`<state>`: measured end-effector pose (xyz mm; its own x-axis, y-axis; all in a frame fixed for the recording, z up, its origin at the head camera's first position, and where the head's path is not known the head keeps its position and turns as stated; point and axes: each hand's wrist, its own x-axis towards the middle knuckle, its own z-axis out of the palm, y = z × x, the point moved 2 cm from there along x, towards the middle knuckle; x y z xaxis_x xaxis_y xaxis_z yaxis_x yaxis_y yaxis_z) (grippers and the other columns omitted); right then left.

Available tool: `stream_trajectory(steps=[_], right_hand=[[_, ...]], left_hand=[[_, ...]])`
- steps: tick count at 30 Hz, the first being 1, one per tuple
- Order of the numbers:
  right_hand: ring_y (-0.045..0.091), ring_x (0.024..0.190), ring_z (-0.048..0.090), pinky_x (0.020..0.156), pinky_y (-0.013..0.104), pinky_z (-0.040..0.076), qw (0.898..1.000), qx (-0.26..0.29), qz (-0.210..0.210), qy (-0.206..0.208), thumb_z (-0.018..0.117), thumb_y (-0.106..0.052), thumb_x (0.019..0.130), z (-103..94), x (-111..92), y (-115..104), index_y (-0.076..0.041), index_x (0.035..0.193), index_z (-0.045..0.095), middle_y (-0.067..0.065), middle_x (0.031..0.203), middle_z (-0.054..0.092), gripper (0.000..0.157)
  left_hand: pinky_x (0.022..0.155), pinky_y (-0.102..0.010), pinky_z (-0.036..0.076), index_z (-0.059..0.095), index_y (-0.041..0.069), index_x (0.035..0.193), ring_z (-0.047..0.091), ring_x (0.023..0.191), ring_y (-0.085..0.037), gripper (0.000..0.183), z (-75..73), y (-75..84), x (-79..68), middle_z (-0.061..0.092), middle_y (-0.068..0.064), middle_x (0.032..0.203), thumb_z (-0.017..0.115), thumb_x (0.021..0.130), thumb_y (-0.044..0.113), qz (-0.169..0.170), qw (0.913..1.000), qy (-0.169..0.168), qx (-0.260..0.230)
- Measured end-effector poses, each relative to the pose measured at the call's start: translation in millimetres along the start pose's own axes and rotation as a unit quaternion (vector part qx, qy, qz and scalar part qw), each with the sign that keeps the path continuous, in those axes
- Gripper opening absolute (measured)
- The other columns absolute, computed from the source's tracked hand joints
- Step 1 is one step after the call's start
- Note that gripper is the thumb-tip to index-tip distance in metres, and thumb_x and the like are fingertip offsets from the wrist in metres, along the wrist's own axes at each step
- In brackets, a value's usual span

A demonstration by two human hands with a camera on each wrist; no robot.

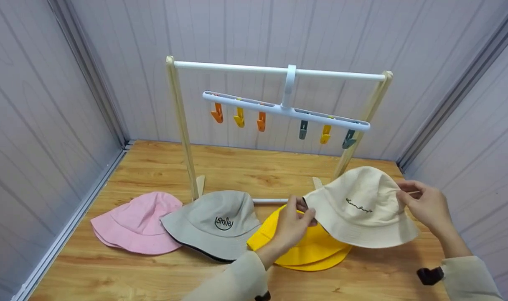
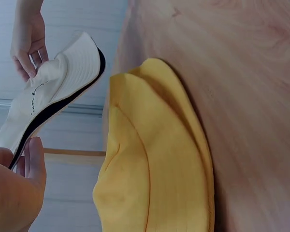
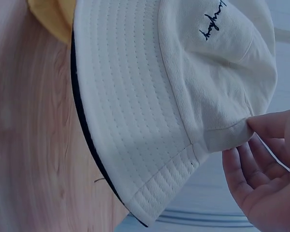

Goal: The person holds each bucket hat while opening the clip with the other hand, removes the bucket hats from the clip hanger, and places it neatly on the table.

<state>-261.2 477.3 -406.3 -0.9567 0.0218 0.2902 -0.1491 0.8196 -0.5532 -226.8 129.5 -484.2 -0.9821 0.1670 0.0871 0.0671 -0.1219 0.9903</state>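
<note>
A cream bucket hat [image 1: 362,209] with dark script on its crown is held up between both hands, tilted, above the right side of the table. My left hand [image 1: 290,223] pinches the left edge of its brim, where the black underside shows in the left wrist view. On the other side, my right hand [image 1: 427,207] pinches the crown's fabric between thumb and fingers, seen closely in the right wrist view. Beneath the left hand lies a yellow bucket hat [image 1: 312,248], partly hidden by that hand and the cream hat.
A grey bucket hat [image 1: 220,221] and a pink bucket hat [image 1: 143,223] lie to the left on the wooden table [image 1: 254,167]. Behind them stands a rack with a white rail [image 1: 237,67]. From it hangs a white hanger [image 1: 270,109] with several coloured clips [image 1: 261,122].
</note>
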Motion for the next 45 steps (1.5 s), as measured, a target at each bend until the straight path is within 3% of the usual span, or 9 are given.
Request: stream_trajectory(steps=[5, 15, 21, 27, 33, 38, 45], right_hand=[[-0.012, 0.083, 0.056, 0.067, 0.014, 0.049, 0.999, -0.020, 0.017, -0.023, 0.070, -0.024, 0.103, -2.3, 4.0, 14.1, -0.002, 0.127, 0.074, 0.020, 0.115, 0.076, 0.033], [0.024, 0.095, 0.069, 0.071, 0.019, 0.049, 0.996, -0.054, 0.015, -0.065, 0.069, -0.016, 0.101, 2.3, 9.5, 41.7, -0.001, 0.123, 0.075, 0.017, 0.109, 0.077, 0.028], [0.032, 0.096, 0.070, 0.068, 0.026, 0.051, 0.995, -0.059, 0.007, -0.077, 0.070, -0.011, 0.099, 7.6, 8.6, 56.7, 0.000, 0.119, 0.076, 0.019, 0.108, 0.077, 0.024], [0.037, 0.089, 0.072, 0.064, 0.032, 0.053, 0.994, -0.078, -0.004, -0.075, 0.068, -0.008, 0.097, 15.0, 12.3, 70.2, 0.002, 0.114, 0.077, 0.021, 0.104, 0.077, 0.021], [0.040, 0.087, 0.070, 0.070, 0.043, 0.051, 0.994, -0.096, 0.008, -0.042, 0.066, -0.006, 0.095, 31.8, 12.3, 75.7, 0.002, 0.108, 0.078, 0.021, 0.099, 0.078, 0.020], [0.049, 0.095, 0.067, 0.076, 0.054, 0.050, 0.994, -0.095, 0.045, -0.012, 0.063, -0.003, 0.094, 48.4, 9.2, 79.4, 0.002, 0.109, 0.079, 0.025, 0.102, 0.077, 0.022], [0.049, 0.102, 0.068, 0.075, 0.051, 0.052, 0.991, -0.081, 0.105, 0.006, 0.059, -0.003, 0.097, 67.6, 4.1, 85.5, 0.001, 0.116, 0.077, 0.027, 0.114, 0.074, 0.026]], left_hand=[[0.078, -0.034, 0.065, 0.052, 0.008, 0.110, 0.073, 0.077, -0.017, 0.017, 19.4, -11.6, -8.5, 0.060, -0.006, 0.099, 0.067, 0.103, 0.004, -0.023, 0.9996, -0.015, -0.004], [0.075, -0.029, 0.064, 0.051, 0.008, 0.108, 0.074, 0.080, -0.018, 0.019, 47.9, -28.4, -16.5, 0.059, -0.008, 0.101, 0.068, 0.102, 0.003, -0.088, 0.9957, -0.013, -0.026], [0.076, -0.032, 0.065, 0.051, 0.007, 0.106, 0.074, 0.081, -0.019, 0.020, 60.8, -38.3, -16.2, 0.060, -0.009, 0.097, 0.068, 0.100, -0.002, -0.114, 0.9931, -0.017, -0.023], [0.074, -0.033, 0.065, 0.052, 0.008, 0.100, 0.072, 0.079, -0.018, 0.024, 76.6, -45.8, -14.1, 0.063, -0.008, 0.092, 0.073, 0.096, -0.003, -0.156, 0.9875, -0.020, 0.011], [0.076, -0.037, 0.065, 0.053, 0.009, 0.097, 0.072, 0.077, -0.018, 0.021, 83.1, -51.2, -10.5, 0.066, -0.006, 0.086, 0.073, 0.098, 0.003, -0.190, 0.9798, -0.032, 0.056], [0.075, -0.038, 0.065, 0.055, 0.010, 0.097, 0.070, 0.075, -0.020, 0.015, 83.2, -55.3, -8.2, 0.066, -0.008, 0.086, 0.069, 0.103, 0.009, -0.207, 0.9753, -0.036, 0.069], [0.069, -0.035, 0.064, 0.058, 0.011, 0.095, 0.069, 0.070, -0.018, 0.013, 81.8, -62.0, -5.8, 0.068, -0.006, 0.082, 0.068, 0.104, 0.010, -0.208, 0.9742, -0.040, 0.079]])
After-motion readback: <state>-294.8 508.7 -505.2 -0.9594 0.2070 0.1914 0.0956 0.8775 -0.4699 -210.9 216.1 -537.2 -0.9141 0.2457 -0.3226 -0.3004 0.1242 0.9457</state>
